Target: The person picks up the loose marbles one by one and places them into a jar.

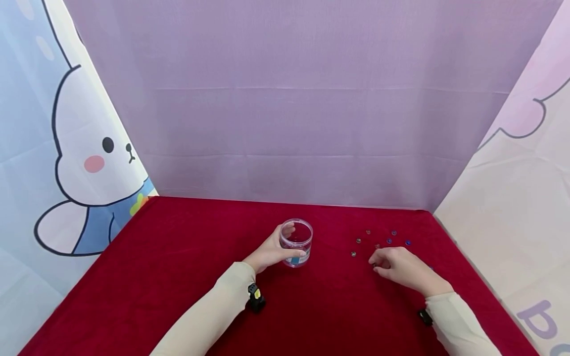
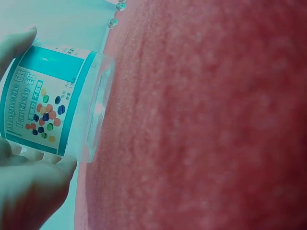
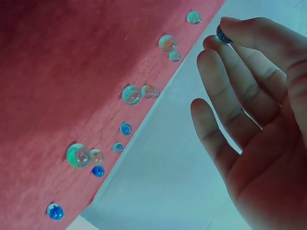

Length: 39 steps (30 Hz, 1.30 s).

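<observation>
Presumably for steadiness, the left hand (image 1: 270,251) grips a jar (image 1: 301,242); right of it, the right hand (image 1: 399,265) pinches a marble (image 3: 223,35).

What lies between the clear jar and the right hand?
In the head view, a few small marbles on the red cloth, nearer the right hand than the jar.

Clear, glossy plastic-looking jar (image 1: 297,243) with a smooth printed label (image 2: 41,96); shiny, glassy marbles (image 3: 131,95); matt, velvety red cloth (image 1: 320,306); creased, matt fabric curtain (image 1: 285,113) at the far side.
</observation>
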{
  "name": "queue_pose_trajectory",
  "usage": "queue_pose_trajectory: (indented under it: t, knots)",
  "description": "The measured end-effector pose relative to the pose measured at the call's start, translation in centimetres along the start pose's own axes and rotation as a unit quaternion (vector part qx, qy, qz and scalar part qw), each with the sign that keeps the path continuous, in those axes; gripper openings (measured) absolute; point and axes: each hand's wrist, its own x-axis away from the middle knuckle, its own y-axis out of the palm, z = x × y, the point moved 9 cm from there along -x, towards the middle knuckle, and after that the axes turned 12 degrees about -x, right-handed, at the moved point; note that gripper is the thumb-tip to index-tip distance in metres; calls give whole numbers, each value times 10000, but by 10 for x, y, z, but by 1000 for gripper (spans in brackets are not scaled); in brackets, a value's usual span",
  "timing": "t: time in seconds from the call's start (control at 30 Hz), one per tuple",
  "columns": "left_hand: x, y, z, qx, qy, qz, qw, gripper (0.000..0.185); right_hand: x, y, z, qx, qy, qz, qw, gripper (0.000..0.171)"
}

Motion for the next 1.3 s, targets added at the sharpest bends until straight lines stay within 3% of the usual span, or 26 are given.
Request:
queue_pose_trajectory:
  t: [0.6,1.3]
  knots:
    - [1,-1,0,-116,-82,-36,9999,93,-17,-3,-23,-67,-416,425,9982,18]
    - [2,0,2,-159,-127,-79,9998,94,-37,-7,-47,-712,-854,1064,9881,26]
